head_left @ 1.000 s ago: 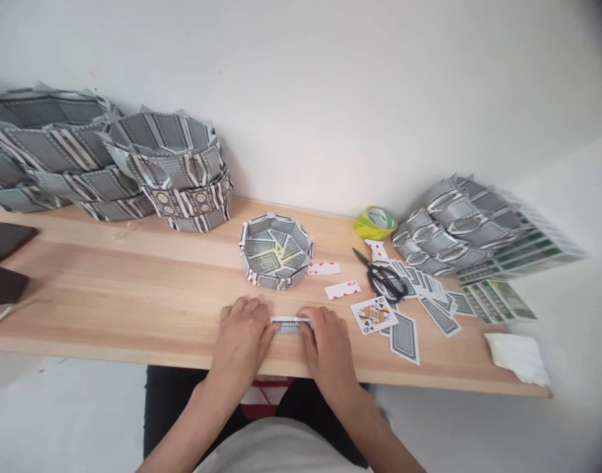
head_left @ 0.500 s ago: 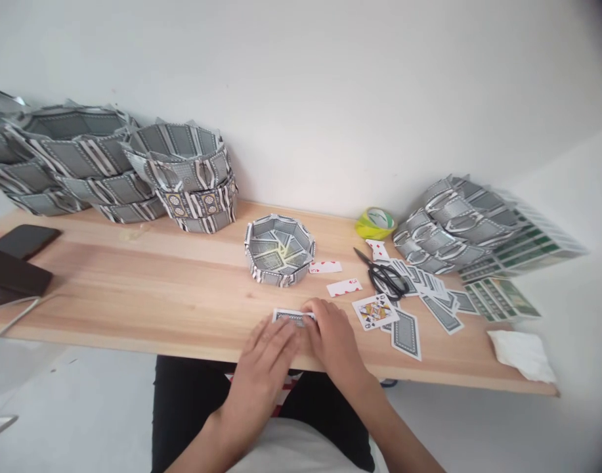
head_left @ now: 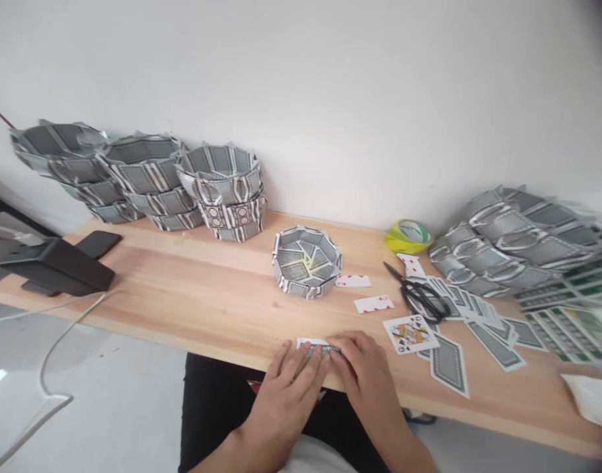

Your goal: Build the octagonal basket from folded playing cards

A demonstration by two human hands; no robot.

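— What are the hands doing?
— The left hand (head_left: 293, 384) and right hand (head_left: 367, 374) are lying flat, fingers pressing a card (head_left: 314, 346) at the near edge of the bench (head_left: 192, 295) (mostly covered).
— Nearby?
— A card bowl (head_left: 306, 261) is sitting farther back.

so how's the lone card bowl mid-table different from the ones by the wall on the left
The lone bowl sits by itself on the table; the left bowls are nested in stacks. The lone bowl stands nearer the hands; the stacks sit back against the wall. Both are folded from grey-backed playing cards.
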